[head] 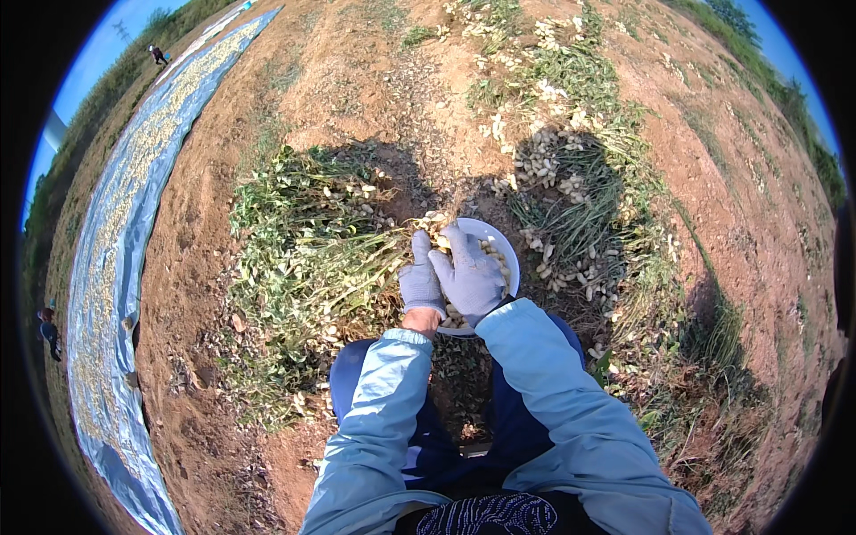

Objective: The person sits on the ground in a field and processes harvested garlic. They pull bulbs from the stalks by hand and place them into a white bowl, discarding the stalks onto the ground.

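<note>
My left hand [422,281], in a grey glove, grips a bunch of peanut plants [361,257] near its root end. The leafy stems trail off to the left, and pale pods [431,221] show at the fingertips. Close beside it, my right hand [473,277], also gloved, has its thumb and fingers around pods of the same bunch; its fingertips are partly hidden. Both hands are over a white bucket [512,257] standing between my knees. Loose peanuts [495,253] lie inside it, largely covered by my hands.
Pulled peanut plants with pods [562,174] lie in a row at right, extending far ahead. More leafy plants [274,221] are heaped at left. A long blue sheet [130,267] spread with peanuts runs along the far left. Two people [49,332] are beyond it. Reddish soil [341,87] lies ahead.
</note>
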### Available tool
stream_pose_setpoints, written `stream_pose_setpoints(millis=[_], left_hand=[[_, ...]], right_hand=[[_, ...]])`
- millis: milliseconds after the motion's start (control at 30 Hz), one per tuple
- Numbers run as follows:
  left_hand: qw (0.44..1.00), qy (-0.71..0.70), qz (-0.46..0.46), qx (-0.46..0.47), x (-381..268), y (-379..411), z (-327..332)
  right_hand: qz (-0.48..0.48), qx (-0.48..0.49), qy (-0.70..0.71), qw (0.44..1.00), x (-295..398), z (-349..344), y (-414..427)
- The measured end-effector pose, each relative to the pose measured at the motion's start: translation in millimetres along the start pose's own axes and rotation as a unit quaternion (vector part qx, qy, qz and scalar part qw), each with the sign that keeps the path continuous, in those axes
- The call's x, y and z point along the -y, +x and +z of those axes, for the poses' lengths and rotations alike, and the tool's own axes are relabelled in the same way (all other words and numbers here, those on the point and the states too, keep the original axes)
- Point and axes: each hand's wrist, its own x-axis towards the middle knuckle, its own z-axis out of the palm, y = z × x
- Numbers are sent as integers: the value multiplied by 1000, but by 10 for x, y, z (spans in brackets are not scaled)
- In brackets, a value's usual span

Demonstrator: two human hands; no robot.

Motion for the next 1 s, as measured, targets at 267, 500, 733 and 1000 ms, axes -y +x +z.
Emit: stream_pose_setpoints(millis=[267,500,733,1000], left_hand=[[999,39,9,9,-236,-248,-14],[995,63,65,35,90,1,-2],[990,65,116,44,5,-82,-5],[963,171,180,-110,-53,-99,-9]], right_hand=[[-13,-40,114,993,-102,79,14],[49,-20,152,987,-25,-9,63],[80,44,207,974,-100,3,102],[-18,44,-68,997,-78,64,45]])
